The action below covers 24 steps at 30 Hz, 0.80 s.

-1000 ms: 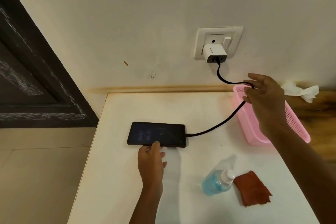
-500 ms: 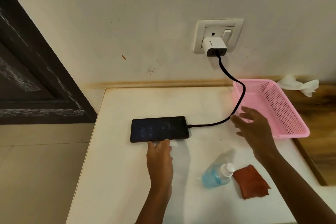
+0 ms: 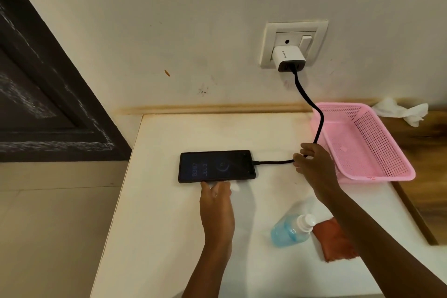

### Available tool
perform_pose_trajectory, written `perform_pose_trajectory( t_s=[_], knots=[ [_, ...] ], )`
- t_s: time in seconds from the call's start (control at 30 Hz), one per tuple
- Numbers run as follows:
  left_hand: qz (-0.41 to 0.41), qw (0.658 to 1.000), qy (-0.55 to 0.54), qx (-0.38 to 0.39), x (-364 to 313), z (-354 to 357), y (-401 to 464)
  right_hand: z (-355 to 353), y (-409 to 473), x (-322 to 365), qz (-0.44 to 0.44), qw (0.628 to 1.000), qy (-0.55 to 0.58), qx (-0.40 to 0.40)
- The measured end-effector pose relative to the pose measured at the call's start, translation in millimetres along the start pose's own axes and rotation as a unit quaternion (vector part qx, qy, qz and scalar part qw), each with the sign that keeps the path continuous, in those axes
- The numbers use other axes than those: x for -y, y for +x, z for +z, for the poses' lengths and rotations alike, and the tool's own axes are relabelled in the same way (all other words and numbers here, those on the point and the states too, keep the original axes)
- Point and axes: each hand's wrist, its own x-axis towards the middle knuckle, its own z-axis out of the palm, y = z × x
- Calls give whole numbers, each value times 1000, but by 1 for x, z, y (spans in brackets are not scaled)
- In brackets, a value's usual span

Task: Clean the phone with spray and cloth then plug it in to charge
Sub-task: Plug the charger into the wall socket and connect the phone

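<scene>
A black phone (image 3: pixel 217 166) lies flat on the white table (image 3: pixel 169 237) with its screen lit. A black cable (image 3: pixel 273 162) runs from its right end up to a white charger (image 3: pixel 288 58) seated in the wall socket (image 3: pixel 294 42). My left hand (image 3: pixel 217 210) lies on the table with straight fingertips touching the phone's near edge. My right hand (image 3: pixel 314 168) is over the cable just right of the phone, and the cable passes between thumb and fingers. A blue spray bottle (image 3: pixel 291 231) lies on its side beside a rust-red cloth (image 3: pixel 335 241).
A pink perforated basket (image 3: pixel 377 143) sits at the table's right, against the cable's bend. A crumpled white tissue (image 3: pixel 401 110) lies on the wooden surface (image 3: pixel 433 143) behind it. A dark door (image 3: pixel 43 94) stands at the left, beyond the table's left edge.
My right hand came down from the basket's rim, where it held the cable raised, to the table near the phone. The cable now lies lower. My left hand stayed at the phone's edge.
</scene>
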Motion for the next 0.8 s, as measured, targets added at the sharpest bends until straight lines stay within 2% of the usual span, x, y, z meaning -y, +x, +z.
perform_pose_trajectory(
  t_s=[0.17,0.37,0.47,0.57,0.63,0.7,0.8],
  knots=[
    [14,1000,20,-1,1,-7,0,-10,-14,-5,-35,999,-10,8],
    [17,999,38,3,9,-6,-9,-34,-44,-5,-83,991,-82,70],
    [74,992,102,0,21,-1,-23,-51,-57,-10,-91,985,-125,75],
    [188,962,198,-11,37,1,-41,-70,-68,-20,-59,987,-138,59],
    [244,929,277,-19,49,-1,-50,-82,-76,-31,-27,989,-144,35],
    [268,905,331,-22,60,-3,-54,-92,-85,-44,-2,988,-154,9],
    [289,887,360,-13,71,-6,-56,-94,-94,-59,33,987,-158,8]
  ],
)
